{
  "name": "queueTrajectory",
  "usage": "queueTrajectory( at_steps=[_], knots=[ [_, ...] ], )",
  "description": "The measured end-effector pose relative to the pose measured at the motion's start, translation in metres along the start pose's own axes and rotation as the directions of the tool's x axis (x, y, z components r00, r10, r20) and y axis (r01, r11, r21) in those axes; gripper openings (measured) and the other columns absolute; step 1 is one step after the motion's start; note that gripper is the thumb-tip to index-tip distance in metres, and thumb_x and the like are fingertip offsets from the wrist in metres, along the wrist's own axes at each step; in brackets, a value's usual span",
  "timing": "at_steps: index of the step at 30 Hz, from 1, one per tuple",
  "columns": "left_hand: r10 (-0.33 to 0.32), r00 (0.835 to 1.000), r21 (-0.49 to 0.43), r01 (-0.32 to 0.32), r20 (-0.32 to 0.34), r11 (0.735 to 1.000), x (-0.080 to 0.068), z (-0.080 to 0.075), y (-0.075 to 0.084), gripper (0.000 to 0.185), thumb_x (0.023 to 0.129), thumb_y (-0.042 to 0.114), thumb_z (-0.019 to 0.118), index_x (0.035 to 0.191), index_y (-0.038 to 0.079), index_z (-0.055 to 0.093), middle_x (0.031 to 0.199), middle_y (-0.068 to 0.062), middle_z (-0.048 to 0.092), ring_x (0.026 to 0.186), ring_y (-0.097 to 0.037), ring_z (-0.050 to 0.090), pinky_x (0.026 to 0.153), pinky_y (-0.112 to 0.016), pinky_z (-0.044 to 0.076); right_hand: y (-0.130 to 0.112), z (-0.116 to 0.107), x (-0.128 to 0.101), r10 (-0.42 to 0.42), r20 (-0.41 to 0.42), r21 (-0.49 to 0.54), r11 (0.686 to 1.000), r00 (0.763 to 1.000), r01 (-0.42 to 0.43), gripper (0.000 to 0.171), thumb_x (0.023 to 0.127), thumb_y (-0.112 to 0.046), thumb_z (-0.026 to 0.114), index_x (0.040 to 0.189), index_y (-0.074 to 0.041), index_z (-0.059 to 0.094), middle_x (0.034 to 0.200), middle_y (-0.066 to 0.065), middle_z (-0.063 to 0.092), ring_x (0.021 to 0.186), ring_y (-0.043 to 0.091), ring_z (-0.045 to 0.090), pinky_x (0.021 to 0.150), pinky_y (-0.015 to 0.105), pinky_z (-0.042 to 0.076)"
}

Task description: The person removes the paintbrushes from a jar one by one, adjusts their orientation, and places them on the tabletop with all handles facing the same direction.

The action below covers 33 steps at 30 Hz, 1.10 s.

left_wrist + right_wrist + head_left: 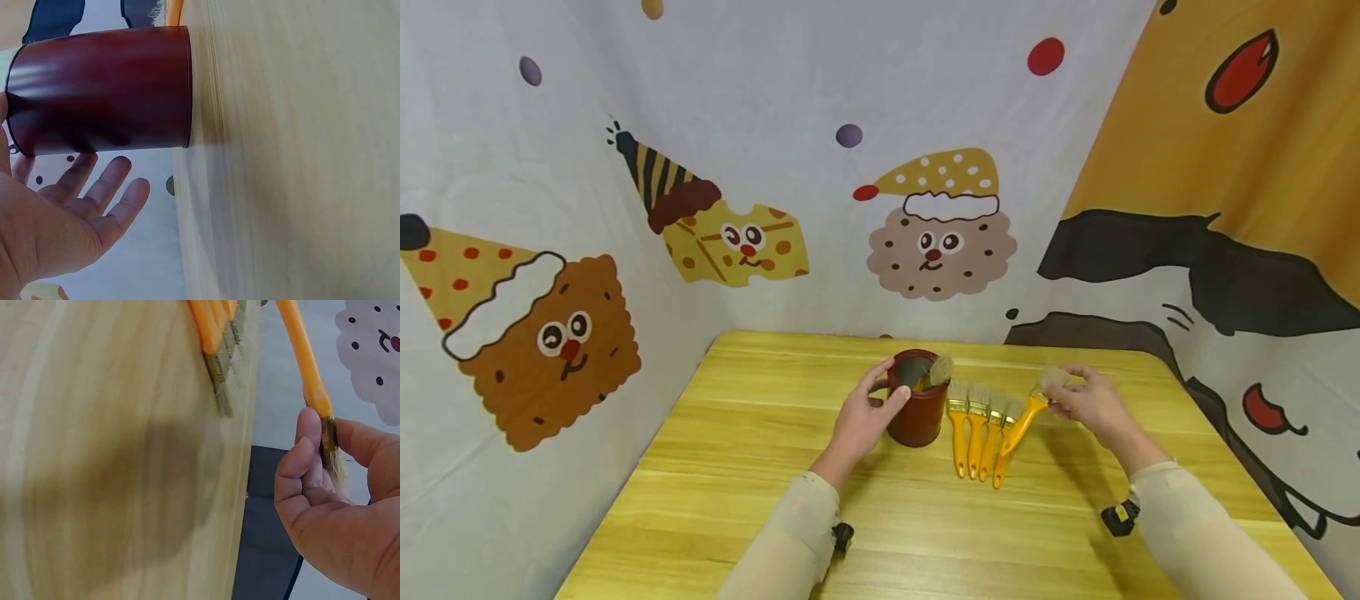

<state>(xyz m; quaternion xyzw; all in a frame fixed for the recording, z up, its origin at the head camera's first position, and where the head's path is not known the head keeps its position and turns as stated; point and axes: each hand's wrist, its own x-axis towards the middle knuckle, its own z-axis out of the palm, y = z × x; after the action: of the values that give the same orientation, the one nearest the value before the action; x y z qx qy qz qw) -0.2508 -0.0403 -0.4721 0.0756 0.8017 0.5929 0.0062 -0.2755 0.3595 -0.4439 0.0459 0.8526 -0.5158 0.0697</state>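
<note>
**Brush Held at the Ferrule, Cup Steadied: Inspection of Hands and Bench**

While the right hand (pixel 1093 404) pinches a yellow-handled brush (pixel 1028 414) at its metal ferrule, thumb and fingers (pixel 307 434) closed just below the bristles, the handle slopes down and left, its tip over the row of brushes. The wrist view confirms the pinch. The brush is lifted at the bristle end; whether the handle tip rests on the row cannot be told.

The left hand (pixel 865 417) stands at the dark red cup (pixel 917 408), thumb and forefinger curved about its upper wall near the rim. From the left wrist view the remaining fingers (pixel 112 187) lie straight and slightly spread, clear of the cup wall. The cup stands upright on the wooden table (pixel 760 467), and one brush (pixel 934 371) already leans inside it, bristles up.

Judgement: the step in hand appears to be moving brushes one by one into the cup. The next move would call for turning the held brush handle-down and carrying it left over the rim, past the bristles already there.

Four more brushes (pixel 977 429) lie side by side just right of the cup, directly under that path; a low carry could scatter them. A printed cartoon backdrop (pixel 940 225) encloses the table on three sides.
</note>
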Motion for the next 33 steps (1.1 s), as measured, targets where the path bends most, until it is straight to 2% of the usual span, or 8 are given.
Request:
queueTrajectory(
  at_steps=[8, 14, 22, 33],
  knots=[
    [-0.005, 1.0, -0.017, 0.005, 0.007, 1.0, -0.001, 0.0, 0.002, 0.061, 0.101, 0.062, 0.066, 0.157, 0.053, 0.045, 0.152, -0.004, 0.061, 0.116, -0.028, 0.066, 0.094, -0.047, 0.059, 0.013, 0.004, -0.007, 0.03, 0.093, -0.02, 0.999, 0.995, -0.028, 0.087, 0.108, -0.029, 0.067, 0.167, 0.008, 0.014, 0.135, 0.03, 0.068, 0.094, 0.026, 0.078, 0.086, 0.039, 0.064],
    [-0.016, 1.0, -0.015, 0.016, 0.002, 1.0, -0.001, 0.0, 0.001, 0.062, 0.1, 0.064, 0.067, 0.157, 0.056, 0.044, 0.151, -0.001, 0.062, 0.114, -0.026, 0.066, 0.093, -0.045, 0.059, 0.019, 0.006, -0.011, 0.041, 0.123, -0.029, 0.999, 0.991, -0.038, 0.086, 0.107, -0.031, 0.068, 0.167, 0.007, 0.018, 0.131, 0.028, 0.069, 0.097, 0.032, 0.077, 0.086, 0.041, 0.064],
    [-0.008, 1.0, -0.014, 0.008, 0.0, 1.0, -0.001, 0.001, 0.002, 0.062, 0.1, 0.063, 0.067, 0.157, 0.055, 0.044, 0.152, -0.002, 0.061, 0.116, -0.028, 0.066, 0.094, -0.047, 0.059, 0.03, 0.011, -0.012, 0.055, 0.156, -0.021, 0.998, 0.986, -0.052, 0.083, 0.107, -0.029, 0.069, 0.165, 0.007, 0.022, 0.125, 0.024, 0.073, 0.094, 0.029, 0.077, 0.082, 0.04, 0.063],
    [-0.002, 1.0, -0.009, 0.002, -0.002, 1.0, 0.001, 0.001, 0.0, 0.063, 0.099, 0.065, 0.067, 0.157, 0.054, 0.044, 0.151, -0.003, 0.062, 0.117, -0.029, 0.066, 0.096, -0.047, 0.059, 0.036, 0.019, -0.012, 0.054, 0.197, -0.029, 0.998, 0.979, -0.049, 0.082, 0.106, -0.024, 0.069, 0.163, 0.01, 0.022, 0.123, 0.028, 0.072, 0.086, 0.026, 0.076, 0.077, 0.04, 0.063]
  ],
)
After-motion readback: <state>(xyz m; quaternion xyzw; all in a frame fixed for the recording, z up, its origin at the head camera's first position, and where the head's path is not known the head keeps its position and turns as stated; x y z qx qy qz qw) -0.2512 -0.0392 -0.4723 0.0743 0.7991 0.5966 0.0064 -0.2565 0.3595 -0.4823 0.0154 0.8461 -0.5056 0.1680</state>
